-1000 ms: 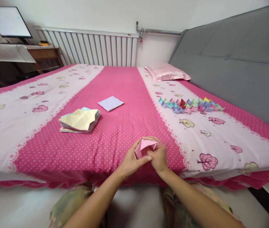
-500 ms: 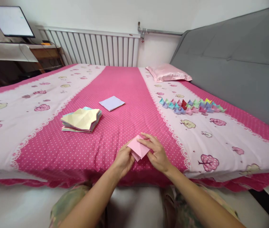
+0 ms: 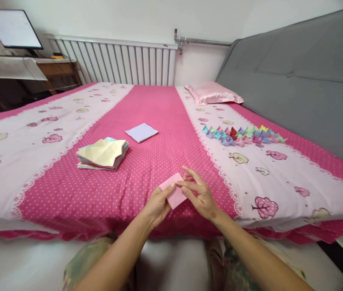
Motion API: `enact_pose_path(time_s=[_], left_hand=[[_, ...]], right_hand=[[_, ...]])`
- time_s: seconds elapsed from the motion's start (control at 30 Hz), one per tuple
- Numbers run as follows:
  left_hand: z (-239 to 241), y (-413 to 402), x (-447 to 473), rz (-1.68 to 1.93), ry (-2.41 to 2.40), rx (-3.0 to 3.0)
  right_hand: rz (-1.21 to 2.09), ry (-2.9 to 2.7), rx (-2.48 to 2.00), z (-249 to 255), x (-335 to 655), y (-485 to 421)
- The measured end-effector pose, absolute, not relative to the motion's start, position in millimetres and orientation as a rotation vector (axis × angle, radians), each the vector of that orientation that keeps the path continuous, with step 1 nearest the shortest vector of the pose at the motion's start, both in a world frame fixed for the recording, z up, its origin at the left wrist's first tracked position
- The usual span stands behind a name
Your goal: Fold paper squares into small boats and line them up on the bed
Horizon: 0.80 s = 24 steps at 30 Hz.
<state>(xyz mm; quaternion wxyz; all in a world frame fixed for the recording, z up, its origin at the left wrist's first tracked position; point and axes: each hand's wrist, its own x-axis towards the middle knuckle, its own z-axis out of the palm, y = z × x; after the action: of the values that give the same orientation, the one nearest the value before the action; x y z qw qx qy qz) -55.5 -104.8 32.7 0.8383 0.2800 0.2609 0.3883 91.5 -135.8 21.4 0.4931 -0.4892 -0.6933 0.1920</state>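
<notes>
A folded piece of pink origami paper [image 3: 175,198] is held between my two hands, just above the front of the bed. My left hand [image 3: 156,207] grips its left edge, thumb on top. On its right side my right hand [image 3: 200,196] has fingers on the paper's upper surface and edge, with one finger raised off it. To the left lies a stack of creased coloured papers [image 3: 103,153], a yellow sheet on top. Beyond it is a flat pile of lavender paper [image 3: 142,132]. Several small folded paper boats [image 3: 244,135] in many colours stand in rows on the right.
The bed has a pink and white patterned sheet [image 3: 156,105]. A pink pillow [image 3: 213,93] rests at the far right, beside the grey headboard [image 3: 292,76]. Behind the bed are a white radiator [image 3: 119,60] and, at far left, a desk with a monitor [image 3: 11,29].
The pink paper, earlier with a flap standing apart, now lies flatter and turned in my hands. My left thumb has come onto its top.
</notes>
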Motion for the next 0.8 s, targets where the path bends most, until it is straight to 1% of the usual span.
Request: enact_pose_path(time_s=[0.17,0.27,0.4,0.67,0.8], left_hand=[[25,-105,-53,0.833,0.603,0.668],[22,-106,-53,0.793,0.589,0.770],[21,-109,-52,0.771,0.580,0.843],[18,-109,-51,0.724,0.712,0.963],[16,-108,-50,0.693,0.708,1.020]], right_hand=[[0.483,-1.470,-1.202,18,88,-131],[0.579,-1.347,-1.207,17,89,-130],[0.695,-1.346,-1.208,17,91,-129],[0.757,-1.250,-1.225,16,91,-129],[0.733,-1.145,-1.277,14,93,-126]])
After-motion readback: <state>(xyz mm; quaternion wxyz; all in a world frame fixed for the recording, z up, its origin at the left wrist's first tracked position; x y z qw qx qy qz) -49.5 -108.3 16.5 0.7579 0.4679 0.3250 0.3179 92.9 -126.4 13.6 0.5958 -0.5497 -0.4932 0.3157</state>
